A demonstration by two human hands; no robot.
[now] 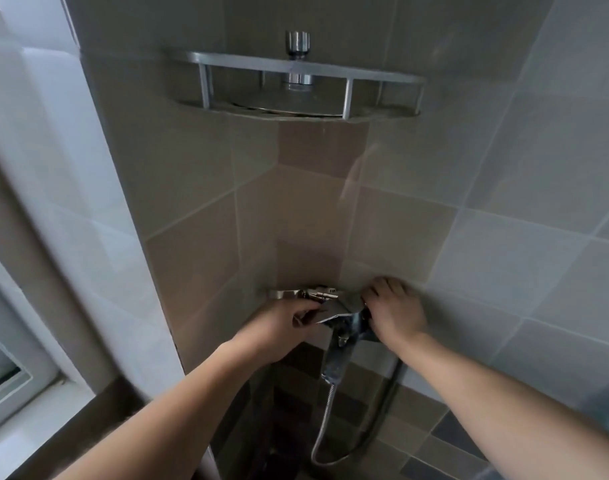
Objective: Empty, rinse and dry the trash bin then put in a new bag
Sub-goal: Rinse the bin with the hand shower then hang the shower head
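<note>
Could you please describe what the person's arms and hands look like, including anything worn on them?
Both forearms are bare as far as the frame shows, with no sleeves in view. The left hand and right hand wear no gloves, and no rings, watch or bracelets are visible. Fingers are uncovered.

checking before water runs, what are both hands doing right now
Left hand: fingers curled on the shower tap, left side.
Right hand: fingers curled over the tap's right end.

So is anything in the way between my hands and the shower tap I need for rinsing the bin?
Nothing visible is. Your left hand and right hand are already at the chrome shower tap in the wall corner, one on each side. The trash bin itself is not in view, so whether its path to the water is free cannot be told.
</note>
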